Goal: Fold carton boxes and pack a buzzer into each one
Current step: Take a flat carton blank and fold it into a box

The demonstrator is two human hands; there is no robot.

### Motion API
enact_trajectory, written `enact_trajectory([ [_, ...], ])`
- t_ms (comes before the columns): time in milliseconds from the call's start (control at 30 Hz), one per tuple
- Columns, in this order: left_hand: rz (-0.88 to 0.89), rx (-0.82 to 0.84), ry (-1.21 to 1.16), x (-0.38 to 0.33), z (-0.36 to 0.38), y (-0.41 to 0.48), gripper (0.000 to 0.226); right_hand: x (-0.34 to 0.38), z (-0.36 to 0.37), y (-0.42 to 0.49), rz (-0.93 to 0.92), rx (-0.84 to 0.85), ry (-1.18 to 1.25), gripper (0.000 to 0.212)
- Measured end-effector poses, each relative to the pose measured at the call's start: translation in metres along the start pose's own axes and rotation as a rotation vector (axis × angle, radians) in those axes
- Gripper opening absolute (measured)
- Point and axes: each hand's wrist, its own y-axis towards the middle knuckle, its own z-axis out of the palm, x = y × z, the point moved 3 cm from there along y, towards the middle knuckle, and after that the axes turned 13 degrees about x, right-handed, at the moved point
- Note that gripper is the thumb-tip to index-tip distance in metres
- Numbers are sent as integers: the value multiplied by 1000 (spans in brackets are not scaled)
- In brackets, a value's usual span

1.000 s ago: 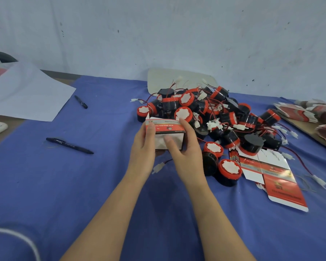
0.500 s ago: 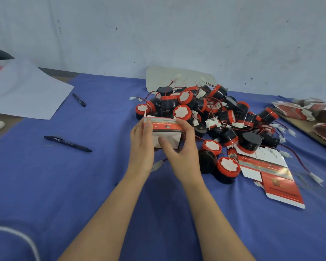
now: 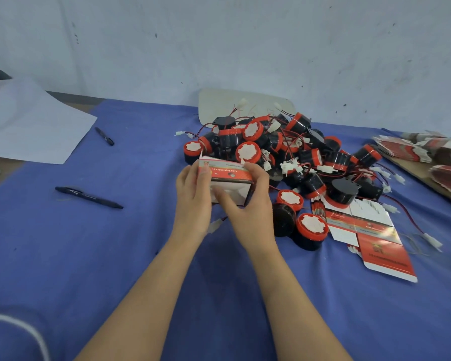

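Clasping a red-and-white carton box (image 3: 227, 182) from either side, the left hand (image 3: 193, 201) and right hand (image 3: 248, 212) keep a closed grip on it above the blue tabletop (image 3: 89, 256), just before the buzzer pile (image 3: 297, 157).

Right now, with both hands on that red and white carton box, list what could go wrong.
1. A thin wire with a white connector lies on the blue cloth just below the red and white carton box that the left hand and right hand hold; it could be caught in a flap.
2. The pile of black and red round buzzers sits right behind the box; tangled leads might snag it.
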Motion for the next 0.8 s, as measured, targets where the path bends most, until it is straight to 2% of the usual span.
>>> enact_trajectory([
  [100, 32, 126, -95, -2, -8, 2, 53, -1, 2, 3, 51, 59, 233, 54],
  [200, 52, 291, 23, -1, -14, 0, 73, -4, -6, 5, 143, -5, 226, 34],
  [267, 18, 352, 133, 2, -18, -1, 72, -4, -10, 6, 111, 3, 184, 24],
  [367, 27, 366, 53, -2, -21, -2, 53, -9, -2, 5, 57, 120, 111, 43],
  [433, 2, 235, 3, -3, -26, -1, 40, -10, 6, 5, 76, 211, 39, 50],
  [500, -63, -31, 86, 1, -39, 0, 17, -11, 11, 2, 105, 265, -102, 47],
  [533, -95, -176, 107, 6, -46, -1, 12, -11, 12, 0, 127, 285, -245, 44],
  [600, -134, -375, 74, 13, -57, -4, 18, -10, 16, -4, 196, 341, -564, 43],
  [700, -142, -455, 153, 19, -64, -5, 26, -11, 13, -7, 308, 356, -775, 57],
  [800, -152, -378, 311, 22, -58, -3, 36, -19, -19, -9, 528, 309, -959, 44],
])
